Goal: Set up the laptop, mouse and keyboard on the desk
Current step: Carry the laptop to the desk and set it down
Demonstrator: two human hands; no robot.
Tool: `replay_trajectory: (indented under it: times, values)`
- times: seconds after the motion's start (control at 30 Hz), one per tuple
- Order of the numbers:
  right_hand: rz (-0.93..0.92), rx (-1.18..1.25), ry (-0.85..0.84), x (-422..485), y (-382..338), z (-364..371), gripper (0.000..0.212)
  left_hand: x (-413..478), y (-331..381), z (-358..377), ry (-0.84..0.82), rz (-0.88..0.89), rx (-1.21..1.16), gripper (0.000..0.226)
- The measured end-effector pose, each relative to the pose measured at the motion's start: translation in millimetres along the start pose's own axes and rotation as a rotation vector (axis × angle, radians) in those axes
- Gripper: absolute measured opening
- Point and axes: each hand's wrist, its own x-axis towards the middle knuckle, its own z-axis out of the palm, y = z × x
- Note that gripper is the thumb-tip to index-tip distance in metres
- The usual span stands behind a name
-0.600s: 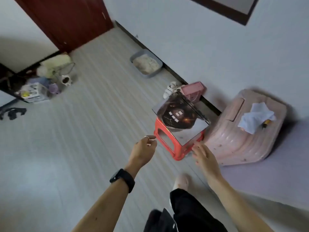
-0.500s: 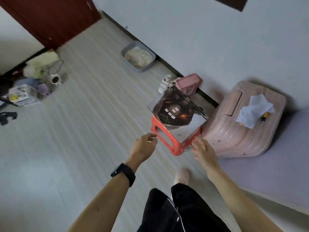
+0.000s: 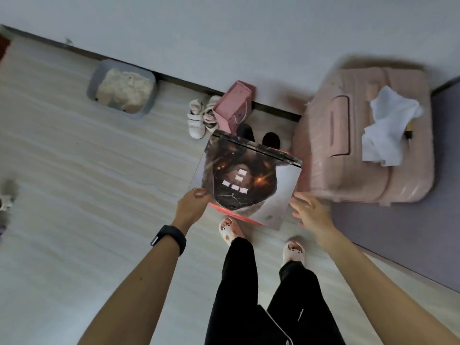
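Floor: pale wood-grain planks (image 3: 87, 170) fill the left and the near part of the head view.
Wall: plain light wall (image 3: 224, 33) at the far side, meeting the floor at a dark skirting strip (image 3: 186, 83) that runs diagonally across the view.
Along the wall: grey tray (image 3: 92, 89) with beige contents at left; white shoes (image 3: 196, 118) touching a pink bag (image 3: 231, 108); a pair of dark slippers (image 3: 271, 140) just behind the laptop.
Right side: pink suitcase (image 3: 348, 170) lying flat, with a crumpled white cloth (image 3: 388, 125) on top; a lilac surface (image 3: 410, 232) adjoins it, type not determinable.
Support: red stool (image 3: 225, 210), only its near edge visible under the laptop.
Laptop position: the laptop (image 3: 249, 180) lies closed and flat on the stool, between the shoes and the suitcase, directly ahead of the person's feet.
Laptop lid: dark artwork with small white labels, facing up.
Laptop long axis: runs left to right, skewed so that the left end lies farther from the person than the right end.
Laptop facing: the edge with the dark strip faces the wall; the opposite long edge faces the person.
Left hand: the left hand (image 3: 191, 207) pinches the near-left corner, thumb on the lid; a black wristband (image 3: 169, 239) sits on that wrist.
Right hand: the right hand (image 3: 311, 212) has its fingers spread and straight, just beside the near-right corner; contact cannot be determined owing to blur.
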Motion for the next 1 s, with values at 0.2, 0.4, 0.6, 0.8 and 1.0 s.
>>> replay_trajectory:
  times: [0.2,0.4,0.6,0.8,1.0]
  values:
    - [0.167,-0.025,0.091,79,21,31,0.068,123,1,-6,0.01,0.062,0.155,0.078]
    - [0.222,0.088,0.215,135,36,41,0.06,192,8,13,-0.082,0.012,0.051,0.079]
    - [0.227,0.203,0.237,159,43,41,0.047,232,12,14,-0.152,0.007,-0.093,0.058]
    - [0.247,0.235,0.218,158,40,42,0.048,237,9,11,-0.204,-0.109,-0.222,0.054]
    - [0.166,0.182,0.237,110,12,42,0.046,186,-2,-24,-0.218,-0.175,-0.313,0.049]
